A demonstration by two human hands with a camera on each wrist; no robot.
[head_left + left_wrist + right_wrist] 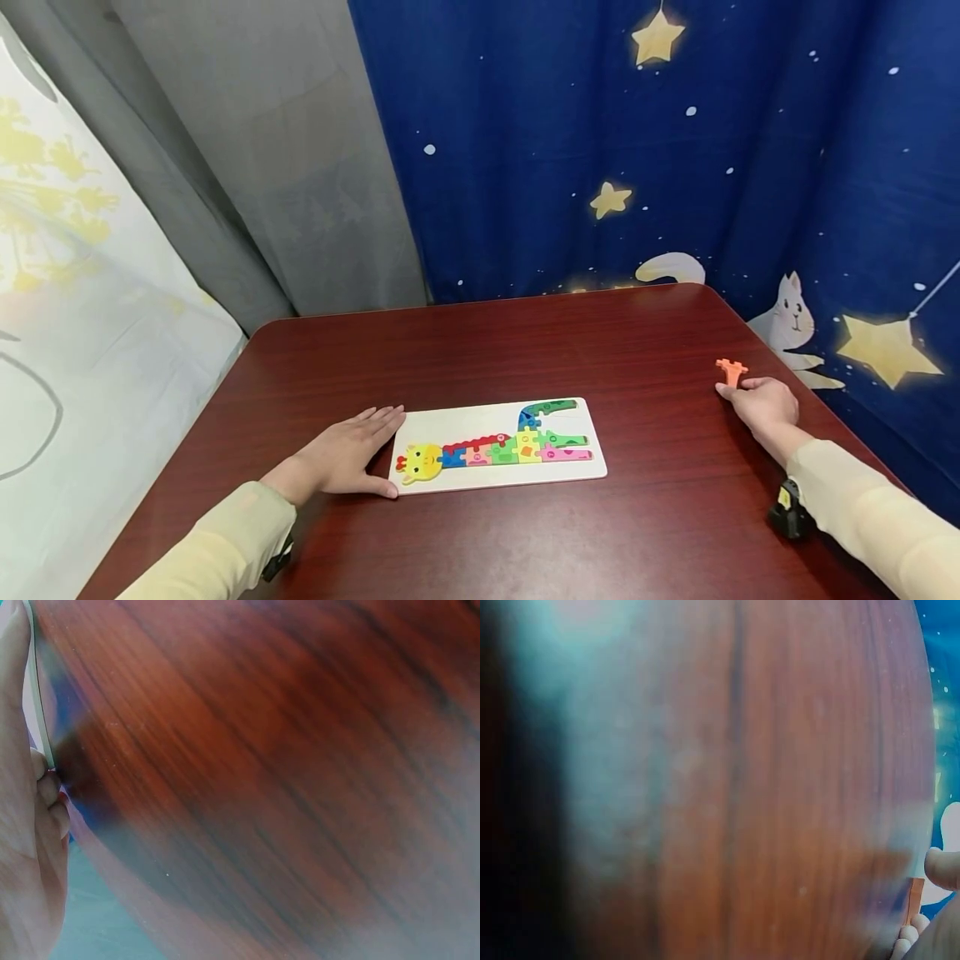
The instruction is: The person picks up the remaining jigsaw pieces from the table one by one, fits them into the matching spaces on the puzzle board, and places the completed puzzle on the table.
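A white puzzle board (457, 423) lies on the table with a giraffe made of coloured pieces on it. Its yellow head piece (422, 463) faces left, and green and pink leg pieces point right. My left hand (348, 454) rests at the board's left end, fingers straight along the corner and thumb at the lower edge. Far to the right, my right hand (767, 407) pinches an orange puzzle piece (731, 369) with a knobbed top end. In the right wrist view only an edge of that orange piece (913, 900) shows beside the fingers.
The dark red wooden table (480, 350) has rounded far corners. A blue star-patterned curtain (525, 167) and a grey curtain (300, 167) hang behind it. At the left is a white patterned cloth (112, 375). The right hand is near the table's right edge.
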